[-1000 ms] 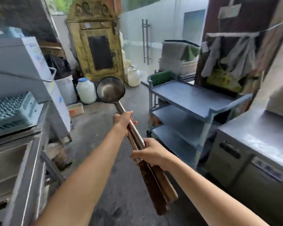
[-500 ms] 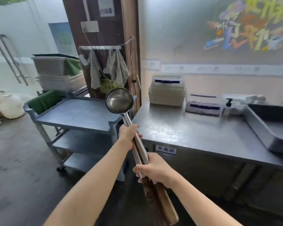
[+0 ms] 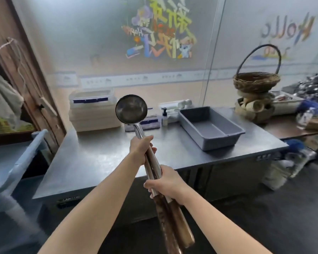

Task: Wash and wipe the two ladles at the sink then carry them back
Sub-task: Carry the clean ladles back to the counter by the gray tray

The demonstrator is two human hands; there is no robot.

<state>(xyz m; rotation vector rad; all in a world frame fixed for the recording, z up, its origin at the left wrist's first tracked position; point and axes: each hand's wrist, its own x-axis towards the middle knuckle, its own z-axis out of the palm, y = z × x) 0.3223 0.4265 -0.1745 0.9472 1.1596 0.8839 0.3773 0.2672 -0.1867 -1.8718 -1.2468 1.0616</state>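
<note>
Over the steel counter (image 3: 103, 162) I've both hands, left hand (image 3: 140, 150) & right hand (image 3: 166, 183), clenched round two ladles (image 3: 131, 109); wet shafts could slip, bowls clip the grey bin (image 3: 211, 129).

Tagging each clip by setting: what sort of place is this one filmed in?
Most likely the back area of a restaurant or canteen kitchen. A long steel worktop with cabinets beneath carries a grey plastic tub and stacked lidded containers, and both hands hold two long-handled ladles.
</note>
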